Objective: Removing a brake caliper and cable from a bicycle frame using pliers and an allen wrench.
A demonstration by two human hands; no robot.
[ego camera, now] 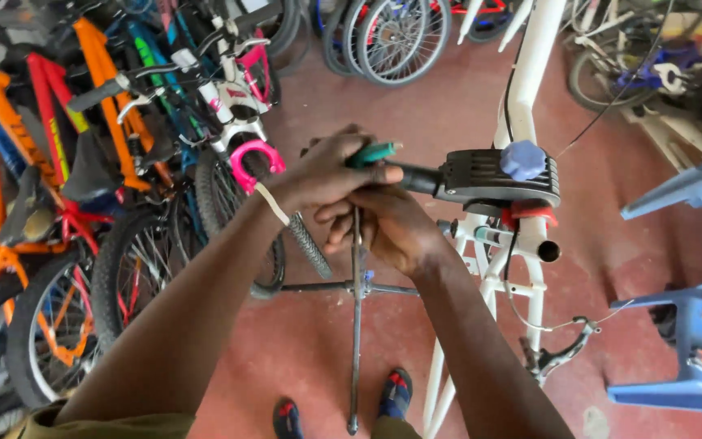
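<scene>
A white bicycle frame [526, 97] is clamped in a black repair-stand clamp [489, 177] with a blue knob [522, 159]. My left hand [331, 171] is closed around a green-handled tool [374, 152], its tip pointing at the clamp's black arm. My right hand [387, 228] sits just below it, fingers curled by the stand's upright post [357, 325]; what it grips is hidden. A loose cable [522, 313] runs down the frame to a brake caliper [558, 354].
A row of parked bicycles, orange, red and pink [83, 162], crowds the left side. More wheels [392, 36] stand at the back. Blue plastic chairs [692, 325] are at the right. My feet in sandals [396, 394] stand on the red floor by the stand's legs.
</scene>
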